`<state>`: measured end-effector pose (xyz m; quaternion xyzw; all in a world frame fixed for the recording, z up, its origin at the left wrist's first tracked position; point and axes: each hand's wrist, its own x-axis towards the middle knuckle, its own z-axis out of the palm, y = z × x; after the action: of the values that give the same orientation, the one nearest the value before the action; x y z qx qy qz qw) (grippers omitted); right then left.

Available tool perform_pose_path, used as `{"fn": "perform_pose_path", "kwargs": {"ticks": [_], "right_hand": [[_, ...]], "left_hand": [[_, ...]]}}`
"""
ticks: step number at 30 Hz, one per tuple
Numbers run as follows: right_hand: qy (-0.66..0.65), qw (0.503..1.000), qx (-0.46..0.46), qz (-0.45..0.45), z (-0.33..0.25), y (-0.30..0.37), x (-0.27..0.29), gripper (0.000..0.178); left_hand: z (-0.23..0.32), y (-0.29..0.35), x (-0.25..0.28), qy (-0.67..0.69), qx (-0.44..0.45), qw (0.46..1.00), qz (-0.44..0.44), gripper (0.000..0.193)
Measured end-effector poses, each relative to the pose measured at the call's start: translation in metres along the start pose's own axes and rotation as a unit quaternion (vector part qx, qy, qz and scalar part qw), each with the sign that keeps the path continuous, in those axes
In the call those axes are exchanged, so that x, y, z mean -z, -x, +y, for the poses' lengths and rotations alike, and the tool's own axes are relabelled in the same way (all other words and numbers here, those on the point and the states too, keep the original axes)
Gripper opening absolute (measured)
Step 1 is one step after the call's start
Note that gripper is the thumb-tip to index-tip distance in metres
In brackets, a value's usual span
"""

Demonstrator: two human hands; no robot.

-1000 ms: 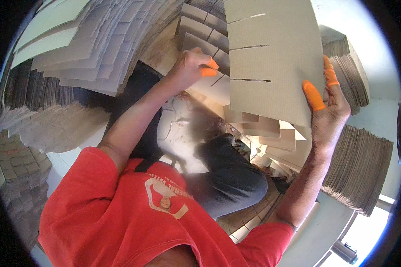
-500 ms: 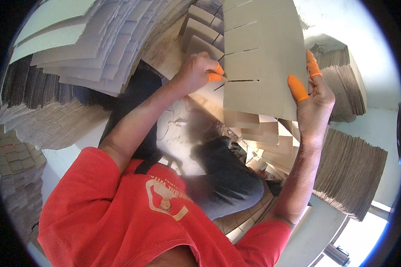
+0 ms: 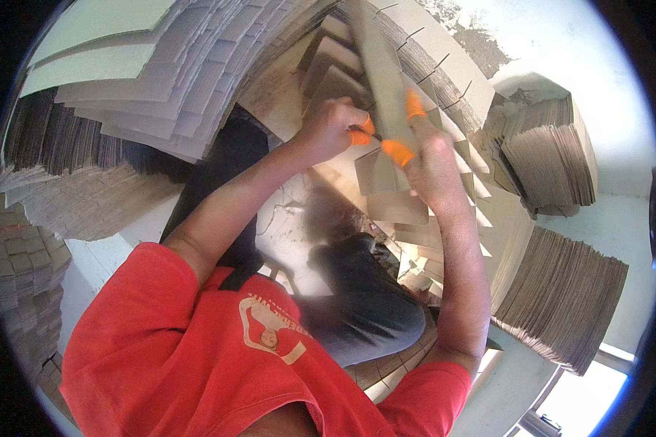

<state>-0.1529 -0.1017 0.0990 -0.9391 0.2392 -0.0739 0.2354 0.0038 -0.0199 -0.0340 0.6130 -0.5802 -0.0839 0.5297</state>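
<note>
My right hand (image 3: 436, 162) grips a long slotted cardboard strip (image 3: 383, 76), thumb on one face and fingers on the other. The strip stands nearly on edge and is blurred at its far end. My left hand (image 3: 333, 131) is closed in a pinch beside the strip's near end; what its fingertips hold is too small to make out. Orange finger covers are on the thumb and a finger of each hand. Around and beneath the strip stand upright cardboard divider pieces (image 3: 335, 87), with more cardboard flaps (image 3: 393, 206) nearer me.
A stack of slotted cardboard sheets (image 3: 455, 62) lies beyond my right hand. Further cardboard stacks stand at the right (image 3: 550, 149) and lower right (image 3: 561, 298). Tall piles of cardboard sheets (image 3: 138, 87) rise at the left. My bent knee (image 3: 372, 298) is below the work.
My right hand has moved left and turned the cardboard strip from face-on to nearly edge-on, uncovering the slotted stack behind. My left hand has shifted slightly right and nearer me, still pinched.
</note>
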Motion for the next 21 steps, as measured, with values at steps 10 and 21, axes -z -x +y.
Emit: {"fn": "perform_pose_path", "kwargs": {"ticks": [10,21], "right_hand": [[-0.015,0.999,-0.009,0.049,0.006,0.001,0.013,0.05],[-0.021,0.999,0.028,0.039,0.027,-0.001,0.012,0.047]], "left_hand": [[0.0,0.0,-0.003,0.024,0.002,1.0,-0.005,0.018],[0.007,0.001,0.002,0.03,0.017,0.999,-0.019,0.021]]}}
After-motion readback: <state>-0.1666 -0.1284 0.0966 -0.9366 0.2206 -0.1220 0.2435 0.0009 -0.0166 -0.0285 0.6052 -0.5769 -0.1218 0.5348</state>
